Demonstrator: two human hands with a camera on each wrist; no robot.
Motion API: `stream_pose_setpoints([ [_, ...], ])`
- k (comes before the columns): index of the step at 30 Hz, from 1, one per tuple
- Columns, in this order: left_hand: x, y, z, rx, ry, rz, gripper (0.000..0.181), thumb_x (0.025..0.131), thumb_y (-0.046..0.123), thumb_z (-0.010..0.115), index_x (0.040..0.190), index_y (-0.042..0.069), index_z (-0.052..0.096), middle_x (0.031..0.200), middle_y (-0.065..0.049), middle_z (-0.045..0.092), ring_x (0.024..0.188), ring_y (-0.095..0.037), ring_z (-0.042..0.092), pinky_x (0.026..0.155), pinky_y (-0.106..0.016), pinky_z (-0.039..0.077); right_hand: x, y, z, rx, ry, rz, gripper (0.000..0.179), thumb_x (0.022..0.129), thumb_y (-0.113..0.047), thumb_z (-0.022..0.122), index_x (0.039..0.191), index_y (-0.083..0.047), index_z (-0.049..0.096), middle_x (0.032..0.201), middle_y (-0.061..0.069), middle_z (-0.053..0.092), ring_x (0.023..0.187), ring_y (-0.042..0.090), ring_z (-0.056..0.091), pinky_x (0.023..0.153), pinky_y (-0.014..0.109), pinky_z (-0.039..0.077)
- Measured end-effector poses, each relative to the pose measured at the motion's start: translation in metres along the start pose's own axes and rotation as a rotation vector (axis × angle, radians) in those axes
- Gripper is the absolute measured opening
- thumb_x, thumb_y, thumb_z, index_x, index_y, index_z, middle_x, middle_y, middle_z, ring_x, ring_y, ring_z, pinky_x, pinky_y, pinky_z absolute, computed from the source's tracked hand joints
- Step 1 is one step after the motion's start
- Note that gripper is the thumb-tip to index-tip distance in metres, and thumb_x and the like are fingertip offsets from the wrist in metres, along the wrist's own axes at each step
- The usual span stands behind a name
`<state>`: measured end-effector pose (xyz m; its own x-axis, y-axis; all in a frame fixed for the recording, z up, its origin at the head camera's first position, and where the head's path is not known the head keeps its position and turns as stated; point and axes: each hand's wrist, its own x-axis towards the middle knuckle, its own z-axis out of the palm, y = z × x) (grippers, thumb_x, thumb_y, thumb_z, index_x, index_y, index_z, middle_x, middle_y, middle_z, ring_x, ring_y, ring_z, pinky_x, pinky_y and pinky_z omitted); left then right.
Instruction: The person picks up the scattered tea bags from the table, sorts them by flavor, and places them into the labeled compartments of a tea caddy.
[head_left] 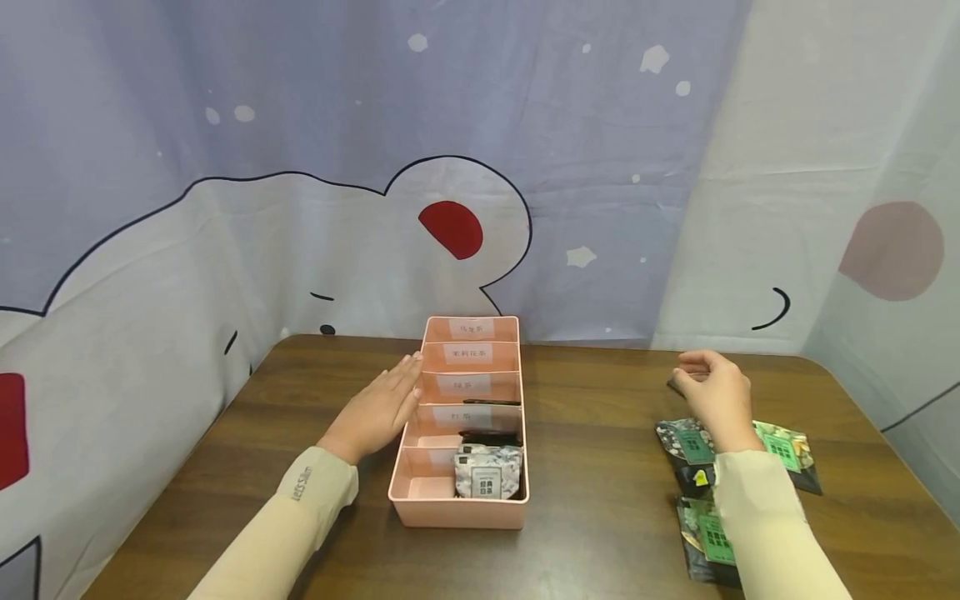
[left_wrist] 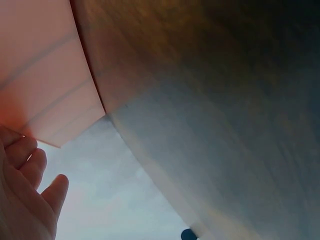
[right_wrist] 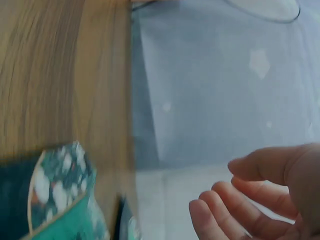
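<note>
Right grip (head_left: 716, 396) released, fingers loosely curved, nothing held; hangs over far packet (head_left: 673, 385), mostly hidden behind it. Left grip (head_left: 378, 408) flat against box (head_left: 461, 514), left side, grasping nothing. Dark packet (head_left: 692, 444), green packet (head_left: 782, 452), front packet (head_left: 716, 542) on counter (head_left: 592, 467), right of box. Should handle light, floppy, slick; contents maybe crushable. Best hold: pinch sealed edge. Front packet flat, label up, long axis roughly near-to-far, partly under sleeve (head_left: 761, 500). Box long axis also near-to-far.
</note>
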<state>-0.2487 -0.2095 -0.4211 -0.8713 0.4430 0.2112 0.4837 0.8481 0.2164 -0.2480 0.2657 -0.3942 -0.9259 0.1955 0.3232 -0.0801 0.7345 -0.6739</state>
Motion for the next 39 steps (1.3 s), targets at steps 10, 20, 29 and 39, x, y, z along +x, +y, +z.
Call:
stream_pose_setpoints([
  [10,0.000,0.000,0.000,-0.001,0.004,0.002,0.057,0.110,0.030,0.037,0.157,-0.002,0.029,0.165,-0.014,0.027,0.152,-0.032,0.025,0.123,-0.050,0.024,0.012,0.032,-0.009,0.015,0.043,0.283,0.043,0.099,-0.016,0.058,0.133,0.010,0.058,0.129,0.032,0.061,0.121,0.051,0.049,0.099,0.060,0.042],
  [20,0.000,-0.002,0.002,0.003,0.005,-0.001,0.058,0.110,0.030,0.037,0.158,-0.001,0.028,0.165,-0.013,0.026,0.152,-0.031,0.025,0.123,-0.050,0.024,0.019,0.050,-0.016,0.076,0.065,0.508,0.053,0.096,-0.020,0.059,0.139,0.012,0.053,0.140,0.037,0.049,0.131,0.055,0.041,0.111,0.057,0.036],
  [29,-0.001,-0.001,0.001,0.002,-0.001,-0.007,0.058,0.110,0.031,0.037,0.158,0.000,0.028,0.165,-0.012,0.026,0.153,-0.030,0.024,0.123,-0.049,0.023,0.022,0.059,-0.018,0.229,-0.018,0.634,0.062,0.095,-0.012,0.054,0.145,0.020,0.036,0.148,0.052,0.019,0.043,-0.002,0.057,0.054,0.015,0.056],
  [39,0.000,-0.002,0.002,-0.001,0.011,0.004,0.057,0.110,0.030,0.037,0.158,-0.001,0.028,0.165,-0.012,0.026,0.152,-0.032,0.025,0.123,-0.049,0.023,0.023,0.070,-0.015,0.129,-0.017,0.609,0.052,0.095,-0.014,0.059,0.133,0.022,0.051,0.131,0.049,0.044,0.050,0.006,0.065,0.074,0.018,0.056],
])
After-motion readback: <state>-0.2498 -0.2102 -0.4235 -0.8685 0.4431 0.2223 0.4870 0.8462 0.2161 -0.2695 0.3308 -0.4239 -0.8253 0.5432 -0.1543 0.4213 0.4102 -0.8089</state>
